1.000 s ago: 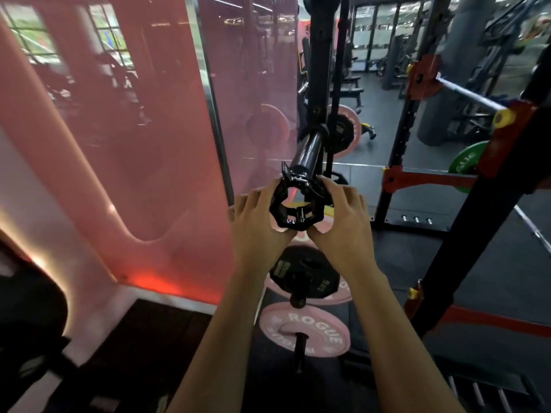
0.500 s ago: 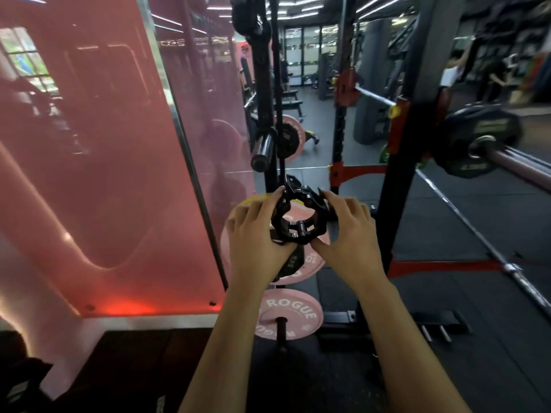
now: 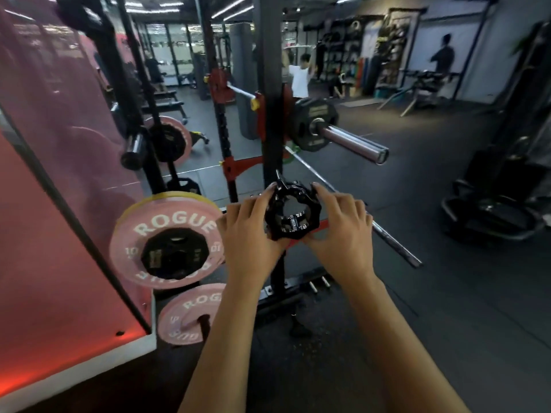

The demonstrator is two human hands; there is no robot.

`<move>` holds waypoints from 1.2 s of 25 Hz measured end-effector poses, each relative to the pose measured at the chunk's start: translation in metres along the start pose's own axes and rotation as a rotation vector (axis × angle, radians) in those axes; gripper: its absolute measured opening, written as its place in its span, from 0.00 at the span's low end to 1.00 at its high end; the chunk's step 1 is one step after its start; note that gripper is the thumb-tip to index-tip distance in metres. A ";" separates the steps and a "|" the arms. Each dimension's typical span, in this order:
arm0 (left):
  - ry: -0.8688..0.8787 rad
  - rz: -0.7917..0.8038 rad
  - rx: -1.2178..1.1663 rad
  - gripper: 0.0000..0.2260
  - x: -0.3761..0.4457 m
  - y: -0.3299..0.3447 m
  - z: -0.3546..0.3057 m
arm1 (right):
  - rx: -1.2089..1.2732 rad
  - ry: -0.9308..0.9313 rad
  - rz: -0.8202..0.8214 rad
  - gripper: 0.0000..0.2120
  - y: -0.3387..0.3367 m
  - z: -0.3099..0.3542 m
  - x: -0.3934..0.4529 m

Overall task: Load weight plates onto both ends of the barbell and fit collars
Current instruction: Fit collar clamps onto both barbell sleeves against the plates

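While apart from the barbell sleeve point(image 3: 351, 140), black collar point(image 3: 293, 214) between left hand point(image 3: 249, 234) and right hand point(image 3: 340, 231), curled fingers point(image 3: 323, 190) pinching its rim.

The left hand point(image 3: 249, 231) and right hand point(image 3: 338, 231) are covering the collar's point(image 3: 293, 214) sides. The rack post point(image 3: 271, 84) is hiding the barbell's point(image 3: 351, 140) shaft.
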State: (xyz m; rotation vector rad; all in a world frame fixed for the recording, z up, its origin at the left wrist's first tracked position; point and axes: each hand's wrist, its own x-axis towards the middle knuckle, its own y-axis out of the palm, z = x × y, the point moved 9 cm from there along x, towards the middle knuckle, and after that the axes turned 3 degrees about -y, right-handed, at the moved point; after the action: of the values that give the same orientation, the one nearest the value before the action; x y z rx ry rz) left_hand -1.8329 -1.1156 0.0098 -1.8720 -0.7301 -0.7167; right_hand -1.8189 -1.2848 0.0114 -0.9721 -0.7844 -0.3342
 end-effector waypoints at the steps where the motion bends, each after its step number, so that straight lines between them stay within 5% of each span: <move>1: 0.015 0.004 -0.024 0.39 -0.001 0.008 -0.017 | -0.021 0.022 -0.024 0.38 -0.011 -0.015 -0.002; 15: 0.083 0.005 -0.085 0.36 -0.003 0.153 -0.228 | -0.086 0.136 -0.074 0.33 -0.106 -0.247 0.006; 30: -0.099 -0.002 0.032 0.38 0.085 0.267 -0.171 | 0.049 0.022 0.037 0.34 0.019 -0.306 0.123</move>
State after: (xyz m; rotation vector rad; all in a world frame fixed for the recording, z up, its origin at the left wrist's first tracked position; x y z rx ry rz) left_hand -1.6074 -1.3520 -0.0169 -1.8881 -0.8020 -0.6143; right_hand -1.5881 -1.5205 -0.0096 -0.9340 -0.7502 -0.2917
